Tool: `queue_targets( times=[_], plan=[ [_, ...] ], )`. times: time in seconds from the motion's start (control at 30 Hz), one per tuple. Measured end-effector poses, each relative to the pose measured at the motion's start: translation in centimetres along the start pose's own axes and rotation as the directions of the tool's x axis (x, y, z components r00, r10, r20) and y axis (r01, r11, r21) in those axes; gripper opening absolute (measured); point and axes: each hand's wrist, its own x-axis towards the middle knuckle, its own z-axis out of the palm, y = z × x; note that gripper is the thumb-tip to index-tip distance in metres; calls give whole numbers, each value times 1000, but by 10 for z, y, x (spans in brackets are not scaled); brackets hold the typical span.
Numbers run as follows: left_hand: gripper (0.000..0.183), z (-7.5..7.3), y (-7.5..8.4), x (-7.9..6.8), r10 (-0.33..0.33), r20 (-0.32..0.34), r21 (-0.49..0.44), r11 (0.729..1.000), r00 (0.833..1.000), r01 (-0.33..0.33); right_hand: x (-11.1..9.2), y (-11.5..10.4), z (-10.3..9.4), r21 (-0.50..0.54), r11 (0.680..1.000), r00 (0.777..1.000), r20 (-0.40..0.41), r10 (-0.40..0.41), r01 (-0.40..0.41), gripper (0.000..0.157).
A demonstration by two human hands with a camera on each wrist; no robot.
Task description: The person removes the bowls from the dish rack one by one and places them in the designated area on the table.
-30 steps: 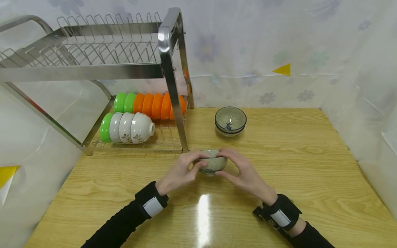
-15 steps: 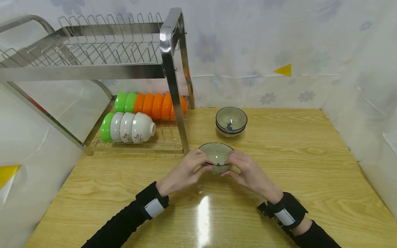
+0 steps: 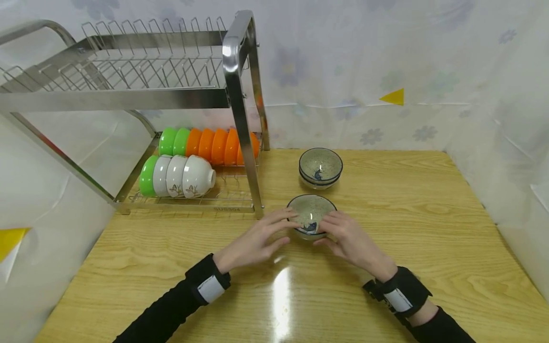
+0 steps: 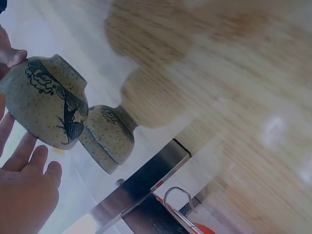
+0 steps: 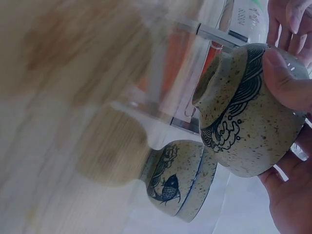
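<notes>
A speckled grey-beige bowl (image 3: 310, 214) with a dark rim and a blue fish-and-wave pattern is held just above the table, its mouth facing up. My right hand (image 3: 353, 240) pinches its near right side, the thumb (image 5: 280, 73) against the outer wall and the fingers at the rim. At the bowl's left side my left hand (image 3: 257, 238) has its fingers extended over the rim, with the thumb apart from the wall. In the left wrist view, the fingers of that hand (image 4: 31, 185) lie loosely beside the bowl (image 4: 48, 100). Two matching nested bowls (image 3: 320, 166) stand upright behind.
A two-tier steel dish rack (image 3: 233, 95) stands at the left, its front right leg close to my left hand. Orange bowls (image 3: 214, 145), green bowls (image 3: 173, 141) and white bowls (image 3: 193, 176) sit on edge in its lower tier. The wooden table (image 3: 407, 214) extends right.
The bowl has shifted slightly right and away from me and tipped so its inside shows. My left fingers have loosened and straightened; my right hand has moved right with the bowl.
</notes>
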Motion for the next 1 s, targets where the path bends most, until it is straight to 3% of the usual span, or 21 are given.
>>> queue_targets(
  times=[0.4,1.0],
  plan=[
    [42,-2,-4,-9,-76,0,-33,997,997,76,-13,11,0,-77,996,998,41,53,-50,24],
    [44,-2,-9,-13,-105,15,-71,992,994,106,-15,22,-3,-120,981,982,93,166,-155,16]
  ],
)
